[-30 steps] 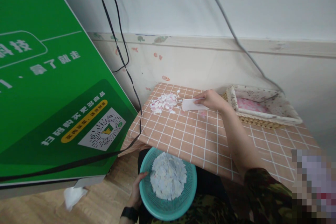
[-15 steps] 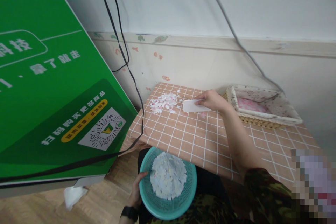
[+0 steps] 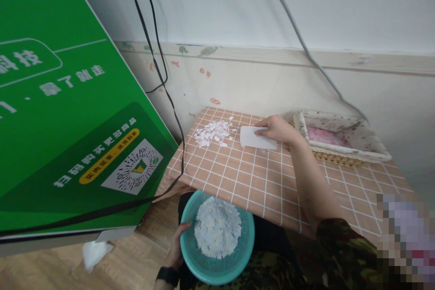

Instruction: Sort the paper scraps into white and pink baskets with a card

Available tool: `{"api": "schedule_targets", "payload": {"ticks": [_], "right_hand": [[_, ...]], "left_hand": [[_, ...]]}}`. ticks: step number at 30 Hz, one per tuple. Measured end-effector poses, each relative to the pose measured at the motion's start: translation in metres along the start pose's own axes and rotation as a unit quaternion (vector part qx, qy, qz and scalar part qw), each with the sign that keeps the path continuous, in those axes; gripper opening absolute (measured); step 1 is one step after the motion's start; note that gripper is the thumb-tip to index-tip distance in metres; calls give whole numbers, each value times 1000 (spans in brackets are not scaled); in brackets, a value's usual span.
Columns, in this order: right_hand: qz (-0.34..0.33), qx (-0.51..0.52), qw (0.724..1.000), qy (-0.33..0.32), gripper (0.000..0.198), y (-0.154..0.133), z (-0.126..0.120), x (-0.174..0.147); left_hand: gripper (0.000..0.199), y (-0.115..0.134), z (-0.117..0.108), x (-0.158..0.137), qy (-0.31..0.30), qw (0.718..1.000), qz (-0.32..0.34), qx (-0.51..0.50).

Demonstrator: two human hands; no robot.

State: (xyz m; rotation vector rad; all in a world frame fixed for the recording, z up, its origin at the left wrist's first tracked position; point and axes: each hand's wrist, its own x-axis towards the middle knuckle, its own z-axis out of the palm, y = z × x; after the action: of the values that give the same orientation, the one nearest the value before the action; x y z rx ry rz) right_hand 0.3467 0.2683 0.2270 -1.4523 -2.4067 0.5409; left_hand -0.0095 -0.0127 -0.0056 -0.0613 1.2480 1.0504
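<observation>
My right hand (image 3: 277, 129) grips a flat white scraper-like card (image 3: 253, 137) with rounded corners, held over the checked tablecloth. To its left lies a loose heap of white and pinkish paper scraps (image 3: 211, 133), apart from the card. A few pink bits show under the card's lower edge. On my lap rests a round teal plastic basket (image 3: 250, 240), with a mound of paper scraps (image 3: 219, 229) inside. My left hand (image 3: 177, 240) holds the basket by its left rim, thumb over the edge.
A wicker basket (image 3: 340, 158) with a printed cloth lining stands at the table's back right, pink material inside. Black cables (image 3: 180, 145) hang at the left, before a big green panel (image 3: 68, 145). A white bag (image 3: 96, 253) lies on the wooden floor.
My right hand has shifted the white card slightly right, away from the scrap heap, and tilted it so more of its face shows. My left hand and the teal basket stay put.
</observation>
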Motion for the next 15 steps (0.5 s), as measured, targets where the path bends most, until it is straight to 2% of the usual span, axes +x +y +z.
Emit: {"api": "schedule_targets", "payload": {"ticks": [4,9,15], "right_hand": [[-7,-10,1000,-7,23,2,-1,-1],[10,-33,998,58,29,4,1,0],[-11,-40,996,74,28,-4,11,6]], "left_hand": [[27,2,4,-3,-4,1000,-11,-6],[38,3,6,-5,-9,1000,-20,-14],[27,-2,-3,3,-3,1000,-7,-3]]}}
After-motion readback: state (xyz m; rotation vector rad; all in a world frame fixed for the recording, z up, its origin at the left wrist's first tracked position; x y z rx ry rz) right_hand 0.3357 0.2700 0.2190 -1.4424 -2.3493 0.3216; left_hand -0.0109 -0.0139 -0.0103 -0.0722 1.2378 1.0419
